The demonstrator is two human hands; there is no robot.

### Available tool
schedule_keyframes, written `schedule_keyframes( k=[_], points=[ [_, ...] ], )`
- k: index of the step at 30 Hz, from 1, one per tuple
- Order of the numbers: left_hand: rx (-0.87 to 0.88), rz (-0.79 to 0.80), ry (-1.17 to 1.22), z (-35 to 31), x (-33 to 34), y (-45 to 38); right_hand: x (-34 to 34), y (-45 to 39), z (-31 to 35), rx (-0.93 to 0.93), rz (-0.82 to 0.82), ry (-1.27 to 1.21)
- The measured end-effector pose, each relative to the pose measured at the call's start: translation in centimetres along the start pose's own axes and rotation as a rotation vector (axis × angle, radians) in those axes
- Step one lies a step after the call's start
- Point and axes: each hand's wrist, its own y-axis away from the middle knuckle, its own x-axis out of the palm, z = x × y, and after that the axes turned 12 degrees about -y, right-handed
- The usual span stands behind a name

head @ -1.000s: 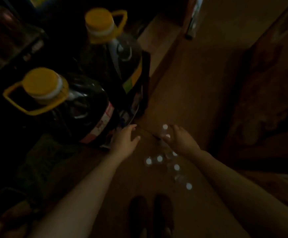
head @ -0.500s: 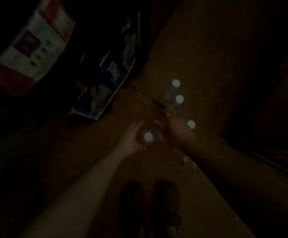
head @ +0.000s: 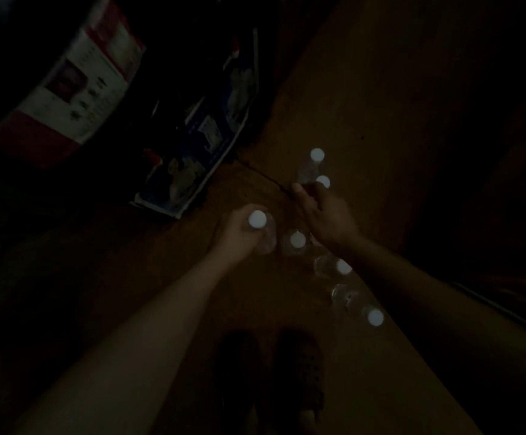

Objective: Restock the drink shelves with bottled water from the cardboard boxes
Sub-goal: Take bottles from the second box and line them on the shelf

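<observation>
My left hand (head: pixel 239 237) is wrapped around a water bottle (head: pixel 260 229) by its neck, the white cap showing above my fingers, while my right hand (head: pixel 324 215) hovers loose-fingered, holding nothing, over the row of bottles (head: pixel 343 266) standing on the wooden surface (head: pixel 381 105) from twelve down to five o'clock. I judge I'm mid-placing, lining bottles up. Next, this bottle should go upright beside the one (head: pixel 296 241) at its three o'clock without toppling it.
</observation>
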Motion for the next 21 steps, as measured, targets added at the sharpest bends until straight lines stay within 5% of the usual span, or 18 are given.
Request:
schedule_keyframes(
  k=[10, 21],
  points=[
    [0.196, -0.121, -0.142, -15.5, -18.3, 6.3, -6.4, 4.3, 15.5, -0.034, 0.169, -0.127],
    [0.371, -0.334, -0.28, -37.5, -40.5, 19.6, -16.1, 12.6, 42.0, -0.171, 0.41, -0.067]
  ],
)
